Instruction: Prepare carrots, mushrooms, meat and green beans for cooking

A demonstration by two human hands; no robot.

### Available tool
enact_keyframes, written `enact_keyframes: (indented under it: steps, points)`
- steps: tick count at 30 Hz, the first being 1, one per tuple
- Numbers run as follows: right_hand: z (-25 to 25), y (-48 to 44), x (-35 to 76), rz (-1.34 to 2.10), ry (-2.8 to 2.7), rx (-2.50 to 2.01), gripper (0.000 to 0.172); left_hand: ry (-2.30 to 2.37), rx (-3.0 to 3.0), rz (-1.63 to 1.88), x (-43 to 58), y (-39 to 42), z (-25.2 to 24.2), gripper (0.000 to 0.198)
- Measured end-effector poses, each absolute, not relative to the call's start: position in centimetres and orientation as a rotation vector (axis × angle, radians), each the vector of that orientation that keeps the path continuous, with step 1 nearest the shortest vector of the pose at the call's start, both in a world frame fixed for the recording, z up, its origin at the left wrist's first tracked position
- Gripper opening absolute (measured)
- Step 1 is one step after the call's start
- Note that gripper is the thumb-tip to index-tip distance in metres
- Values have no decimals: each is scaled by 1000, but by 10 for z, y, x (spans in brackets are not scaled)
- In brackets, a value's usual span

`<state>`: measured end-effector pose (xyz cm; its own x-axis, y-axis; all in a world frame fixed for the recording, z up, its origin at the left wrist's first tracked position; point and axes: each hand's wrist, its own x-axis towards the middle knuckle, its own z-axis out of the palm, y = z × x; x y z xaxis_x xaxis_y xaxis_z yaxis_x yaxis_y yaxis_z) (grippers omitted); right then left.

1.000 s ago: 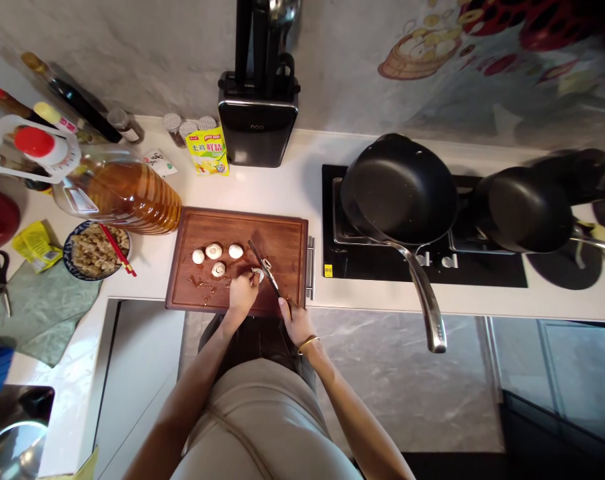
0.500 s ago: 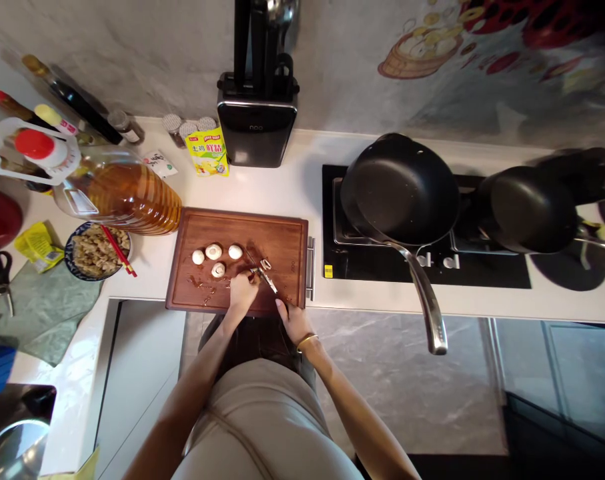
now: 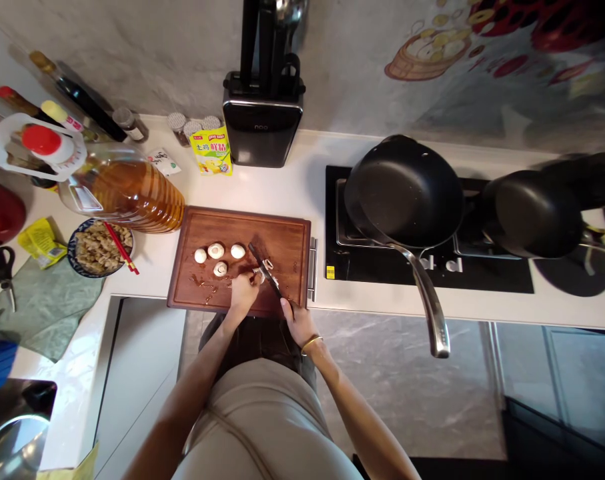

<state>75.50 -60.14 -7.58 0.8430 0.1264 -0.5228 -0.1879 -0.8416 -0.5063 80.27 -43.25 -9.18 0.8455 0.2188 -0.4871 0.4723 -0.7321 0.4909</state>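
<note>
Pale countertop [image 3: 312, 150] surrounds a brown cutting board [image 3: 282, 233], whose middle serves as the clock's centre. At five o'clock, the right hand [image 3: 298, 322] grips a dark knife [image 3: 267, 271] by its handle; at six, the left hand [image 3: 245, 290] has its fingers curled, seemingly pinching a mushroom piece [image 3: 261, 276] beside the blade. Clean slicing probably wants those fingertips tucked back, knuckles guiding, strokes light and even. That piece looks pale, though largely covered; cut slices [image 3: 269, 264] lie at three. Four rounded white mushrooms [image 3: 215, 251] sit between nine and twelve. Farther out, a black utensil holder [image 3: 263, 130] stands at twelve, a black pan [image 3: 405, 190] at two.
</note>
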Motion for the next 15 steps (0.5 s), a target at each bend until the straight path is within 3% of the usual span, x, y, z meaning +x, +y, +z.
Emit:
enact_keyframes:
  steps: [15]
  points:
    - [-80,-592,749,827,37,-2568,41,480,2432,-547,803,-432,-93,26]
